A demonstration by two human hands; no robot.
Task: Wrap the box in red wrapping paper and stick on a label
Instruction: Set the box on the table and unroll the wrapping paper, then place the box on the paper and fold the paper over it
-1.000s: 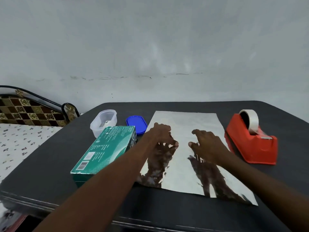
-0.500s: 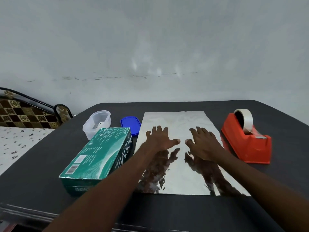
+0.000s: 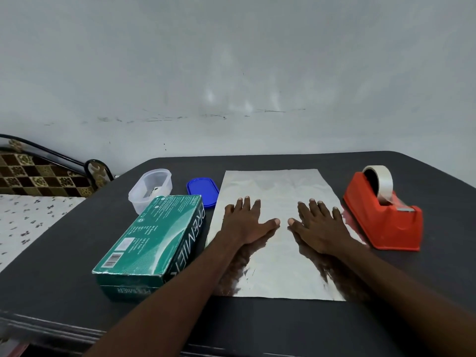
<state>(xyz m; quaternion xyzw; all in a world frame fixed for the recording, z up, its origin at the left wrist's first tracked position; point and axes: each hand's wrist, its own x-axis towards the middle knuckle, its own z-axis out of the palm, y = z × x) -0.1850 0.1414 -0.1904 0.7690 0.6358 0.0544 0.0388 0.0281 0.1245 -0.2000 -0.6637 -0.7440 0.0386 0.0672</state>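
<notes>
In the head view, the left hand [image 3: 246,222] and right hand [image 3: 319,225] lie flat with fingers spread, pressing on the silvery wrapping paper [image 3: 277,266] at frame centre. The green box [image 3: 152,240] lies at lower left, just beside the sheet, on the dark table [image 3: 257,323]; a red tape dispenser [image 3: 383,217] stands at right.

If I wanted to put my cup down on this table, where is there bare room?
Bare tabletop runs along the near edge, below the silver sheet, and behind the sheet toward the wall. The far left is crowded: green box, clear tub, blue lid. The red tape dispenser fills the right.
</notes>
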